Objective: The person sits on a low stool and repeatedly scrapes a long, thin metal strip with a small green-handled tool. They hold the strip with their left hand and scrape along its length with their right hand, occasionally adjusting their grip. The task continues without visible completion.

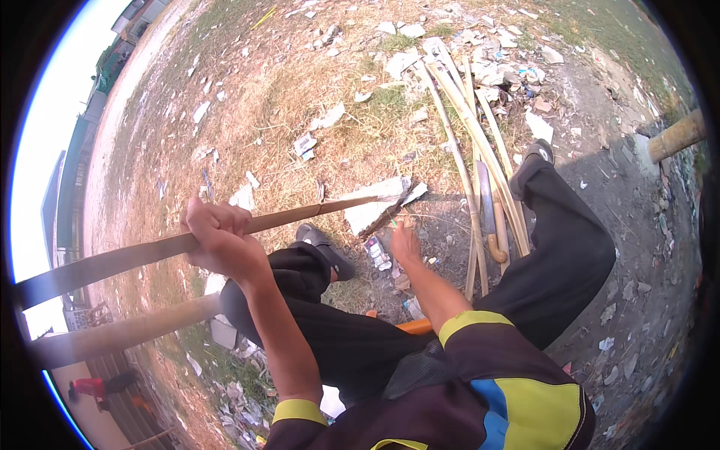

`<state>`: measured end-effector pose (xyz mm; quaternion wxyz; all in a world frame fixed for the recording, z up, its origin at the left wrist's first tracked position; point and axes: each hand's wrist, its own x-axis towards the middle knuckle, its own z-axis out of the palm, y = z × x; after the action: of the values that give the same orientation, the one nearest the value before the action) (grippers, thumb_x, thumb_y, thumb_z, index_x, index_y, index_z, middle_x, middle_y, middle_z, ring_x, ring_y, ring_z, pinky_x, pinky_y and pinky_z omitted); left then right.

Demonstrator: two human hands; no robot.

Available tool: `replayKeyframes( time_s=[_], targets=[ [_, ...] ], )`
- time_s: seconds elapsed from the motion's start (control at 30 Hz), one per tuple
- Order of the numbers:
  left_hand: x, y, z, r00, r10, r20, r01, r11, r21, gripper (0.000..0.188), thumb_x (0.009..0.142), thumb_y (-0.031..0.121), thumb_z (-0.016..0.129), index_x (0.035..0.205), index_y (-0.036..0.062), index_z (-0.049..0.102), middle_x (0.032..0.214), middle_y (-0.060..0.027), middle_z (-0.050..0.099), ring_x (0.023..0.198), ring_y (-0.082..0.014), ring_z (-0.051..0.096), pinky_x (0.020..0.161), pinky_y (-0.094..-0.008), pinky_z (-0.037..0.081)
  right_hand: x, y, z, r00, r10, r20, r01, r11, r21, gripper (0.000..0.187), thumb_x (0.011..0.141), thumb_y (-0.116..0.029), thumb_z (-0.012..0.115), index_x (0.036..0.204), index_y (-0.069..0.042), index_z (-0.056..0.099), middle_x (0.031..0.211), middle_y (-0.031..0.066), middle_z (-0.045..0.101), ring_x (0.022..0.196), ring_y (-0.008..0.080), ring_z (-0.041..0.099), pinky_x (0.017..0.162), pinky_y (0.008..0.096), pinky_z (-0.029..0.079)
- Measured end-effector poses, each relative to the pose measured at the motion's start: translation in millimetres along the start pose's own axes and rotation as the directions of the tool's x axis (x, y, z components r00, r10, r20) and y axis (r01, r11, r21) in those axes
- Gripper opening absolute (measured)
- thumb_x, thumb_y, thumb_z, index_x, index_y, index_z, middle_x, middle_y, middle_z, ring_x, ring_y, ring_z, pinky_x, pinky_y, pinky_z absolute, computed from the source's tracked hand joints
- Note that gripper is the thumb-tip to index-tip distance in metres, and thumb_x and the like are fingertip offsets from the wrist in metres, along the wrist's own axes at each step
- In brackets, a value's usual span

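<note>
Long strip [300, 214]: one, brown, flat; long axis slanting from the left rim, up and rightward, to a pale slab [365, 220] on the ground near the left shoe [324, 250].
Left hand [221, 234]: fingers clenched around the strip, partway along it.
Right hand [407, 244]: just below and right of the strip's far end, the nearer hand to that end; fingers curled, a small green bit [394, 223] showing; what they grasp, if anything, cannot be told.
Split lengths [480, 129]: pale, loosely bundled, right of the slab; a wooden-handled blade [486, 199] among them.
Obscured: near end cut by the dark rim; far tip hard to separate from the slab.
</note>
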<state>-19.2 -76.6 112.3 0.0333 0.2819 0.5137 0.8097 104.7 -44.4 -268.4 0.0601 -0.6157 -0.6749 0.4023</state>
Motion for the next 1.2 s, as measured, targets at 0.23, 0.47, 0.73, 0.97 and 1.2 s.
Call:
replayKeyframes(
  time_s=[0.23,0.47,0.73,0.97,1.2],
  targets=[
    [1,-2,-11,0.995,-0.055,0.088,0.058,0.998,-0.031,0.036,0.088,0.013,0.045,0.059,0.0135,0.023,0.047,0.0032,0.018,0.037,-0.0066,0.017,0.036,-0.0244,0.017,-10,-43,-37,0.997,-0.062,-0.046,0.067,0.991,0.115,0.025,0.091,-0.026,0.043,0.106,-0.006,0.045,0.076,0.0296,0.06,0.075,0.0461,0.06,0.068,0.0543,0.048],
    [3,-3,-3,0.999,-0.049,0.007,0.048,0.998,0.03,0.039,0.089,0.013,0.042,0.057,0.0148,0.019,0.047,0.0027,0.018,0.038,-0.0076,0.016,0.036,-0.0243,0.016,-9,-39,-6,0.991,-0.079,-0.111,0.098,0.978,0.183,0.024,0.09,-0.024,0.044,0.103,-0.004,0.044,0.072,0.0308,0.059,0.071,0.0478,0.059,0.067,0.0556,0.047],
    [-1,-3,11,0.999,-0.023,-0.045,0.028,0.994,0.109,0.041,0.088,0.014,0.045,0.056,0.0154,0.019,0.047,0.0031,0.016,0.04,-0.0082,0.015,0.04,-0.0252,0.019,26,-15,7,0.999,0.035,0.013,-0.036,0.994,0.099,0.024,0.089,-0.024,0.045,0.102,-0.003,0.045,0.079,0.0287,0.062,0.081,0.0451,0.061,0.07,0.0523,0.049],
    [7,-5,9,0.986,0.018,-0.164,0.007,0.989,0.147,0.043,0.087,0.013,0.048,0.054,0.0162,0.02,0.048,0.0036,0.018,0.043,-0.0087,0.02,0.045,-0.0263,0.023,15,-8,9,0.999,0.038,0.005,-0.038,0.995,0.092,0.028,0.089,-0.027,0.045,0.108,-0.006,0.043,0.081,0.0292,0.061,0.08,0.0453,0.061,0.071,0.0533,0.049],
    [13,-6,-1,0.981,-0.051,-0.188,0.073,0.991,0.112,0.044,0.088,0.016,0.047,0.054,0.0166,0.019,0.049,0.0032,0.017,0.044,-0.0094,0.019,0.046,-0.0272,0.023,27,-27,3,1.0,0.023,-0.011,-0.021,0.992,0.125,0.028,0.09,-0.023,0.043,0.108,-0.003,0.049,0.084,0.0289,0.062,0.081,0.0462,0.061,0.074,0.0534,0.049]
  ],
)
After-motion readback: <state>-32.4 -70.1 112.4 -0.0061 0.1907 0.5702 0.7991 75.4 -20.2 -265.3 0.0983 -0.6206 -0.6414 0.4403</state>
